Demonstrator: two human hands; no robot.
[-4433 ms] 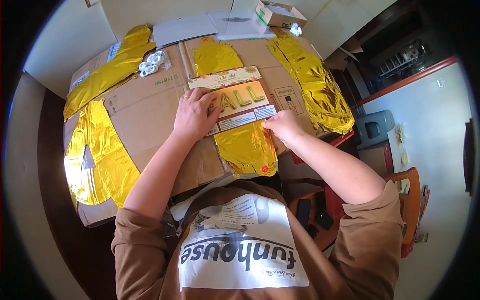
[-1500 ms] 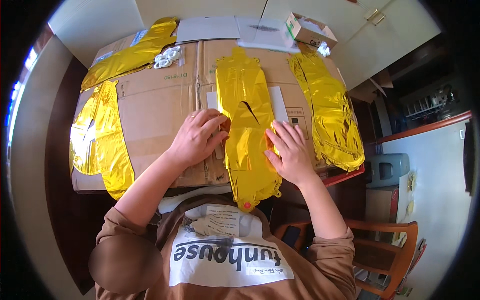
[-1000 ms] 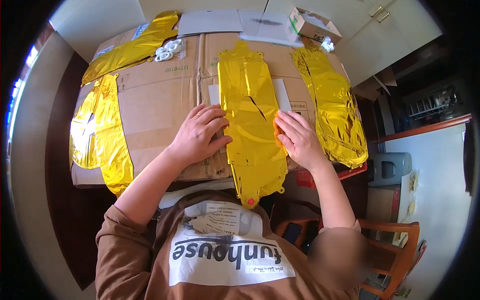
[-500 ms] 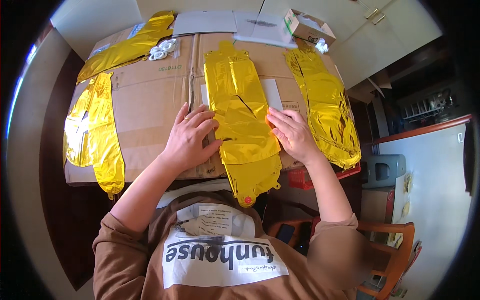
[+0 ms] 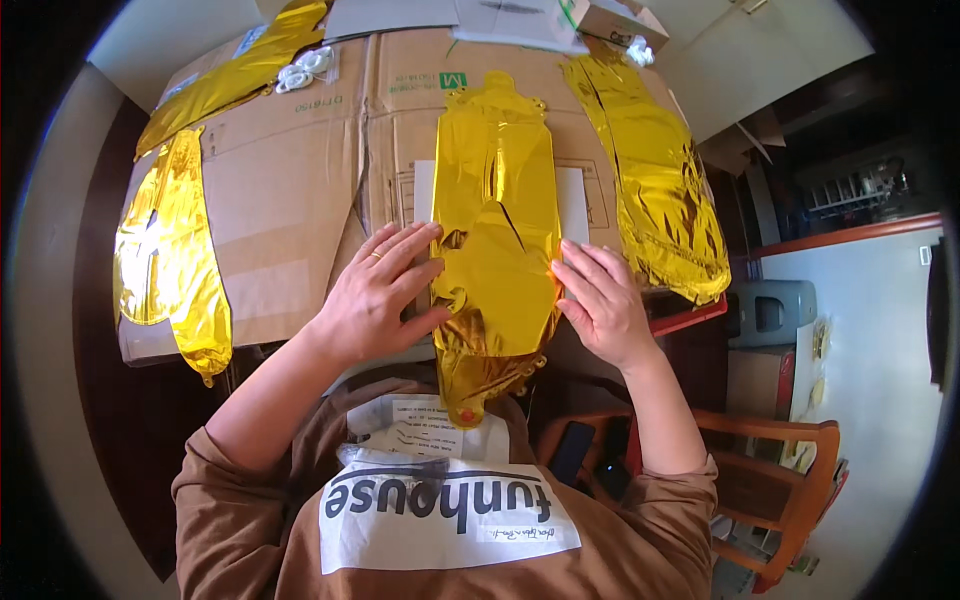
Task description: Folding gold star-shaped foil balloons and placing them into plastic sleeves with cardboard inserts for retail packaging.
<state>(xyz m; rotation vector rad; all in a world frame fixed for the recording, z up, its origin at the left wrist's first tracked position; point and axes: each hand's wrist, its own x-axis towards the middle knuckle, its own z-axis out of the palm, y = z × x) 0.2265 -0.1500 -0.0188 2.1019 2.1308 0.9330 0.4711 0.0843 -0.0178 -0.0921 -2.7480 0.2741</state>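
A flat gold foil balloon (image 5: 500, 160), uninflated and folded over on itself, lies lengthwise before me. Its narrower near end, with a red spot at the tip, hangs past the cardboard's edge toward my chest. Part of a white sheet (image 5: 572, 200) shows from under it. My left hand (image 5: 385, 285) rests its stretched fingertips on the balloon's left edge, the thumb apart. Against the opposite edge, my right hand (image 5: 605, 305) presses its extended fingertips, thumb spread lower down. The foil is wrinkled beside the left fingertips and near the fold.
Brown cardboard (image 5: 280, 210) covers the table. Other gold foil pieces lie at the near left (image 5: 190, 250), far left (image 5: 245, 75) and right (image 5: 665, 180). White ribbon coils (image 5: 303, 68) and a small open box (image 5: 615, 25) are farther back. A wooden chair (image 5: 770, 470) stands at my right.
The folded balloon sits straighter, its near end swung left and more crumpled. Both hands stay at its edges, and the right thumb is farther from the fingers. The whole view has shifted slightly.
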